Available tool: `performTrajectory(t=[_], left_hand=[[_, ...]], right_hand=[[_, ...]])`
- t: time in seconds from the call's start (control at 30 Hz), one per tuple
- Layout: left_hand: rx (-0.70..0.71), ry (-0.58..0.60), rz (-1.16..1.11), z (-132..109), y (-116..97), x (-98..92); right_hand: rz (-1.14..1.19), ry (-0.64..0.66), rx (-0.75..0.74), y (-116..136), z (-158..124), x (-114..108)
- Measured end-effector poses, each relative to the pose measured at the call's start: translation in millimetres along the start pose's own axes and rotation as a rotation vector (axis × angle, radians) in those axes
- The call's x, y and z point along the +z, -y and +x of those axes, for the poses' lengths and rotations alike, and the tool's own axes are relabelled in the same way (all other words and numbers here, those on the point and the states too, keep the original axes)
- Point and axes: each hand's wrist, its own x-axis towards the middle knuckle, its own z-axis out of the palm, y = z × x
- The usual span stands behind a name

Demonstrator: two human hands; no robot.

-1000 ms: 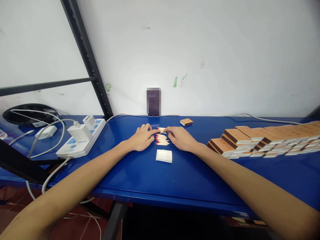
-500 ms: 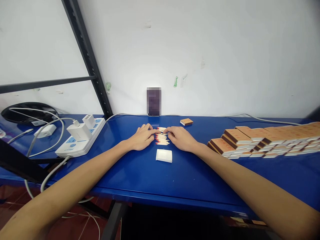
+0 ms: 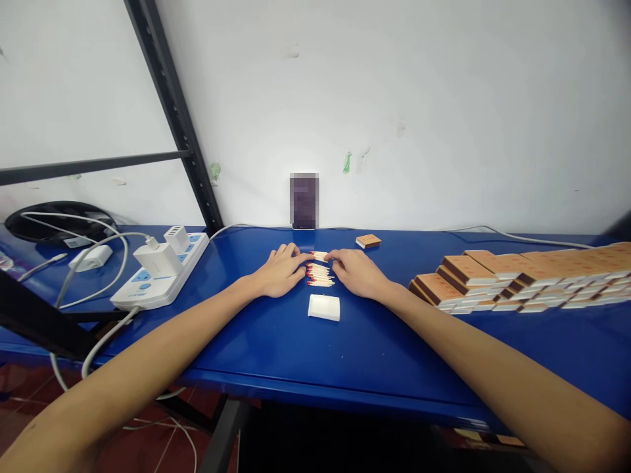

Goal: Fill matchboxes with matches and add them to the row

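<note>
Red-tipped matches lie across the blue tabletop in two groups, a larger group [image 3: 320, 275] nearer me and a few matches [image 3: 320, 256] just beyond it. My left hand [image 3: 282, 271] rests at their red heads, index finger and thumb apart, the index fingertip at the gap between the groups. At the plain ends is my right hand [image 3: 359, 272], its index fingertip touching the far few matches and its thumb apart below. Neither hand grips anything. On the near side of the matches sits a white matchbox tray [image 3: 324, 307]; its inside is hard to make out.
A single matchbox [image 3: 368, 241] lies behind my right hand. Many stacked matchboxes [image 3: 522, 272] fill the right side. At left are a power strip [image 3: 162, 276] with chargers, loose cables and a dark shelf post [image 3: 172, 112]. A blurred-out device [image 3: 304, 201] leans on the wall.
The few far matches now lie apart from the larger group, with a strip of blue tabletop between them. Both hands have stayed almost in place, with only small fingertip movements.
</note>
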Motion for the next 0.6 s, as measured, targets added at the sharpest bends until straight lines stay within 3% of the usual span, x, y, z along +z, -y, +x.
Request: performTrajectory(t=[0.6], left_hand=[[0.004, 0.010, 0.011, 0.5, -1.3, -1.6]], right_hand=[[0.006, -0.019, 0.037, 0.7, 2.7, 0.5]])
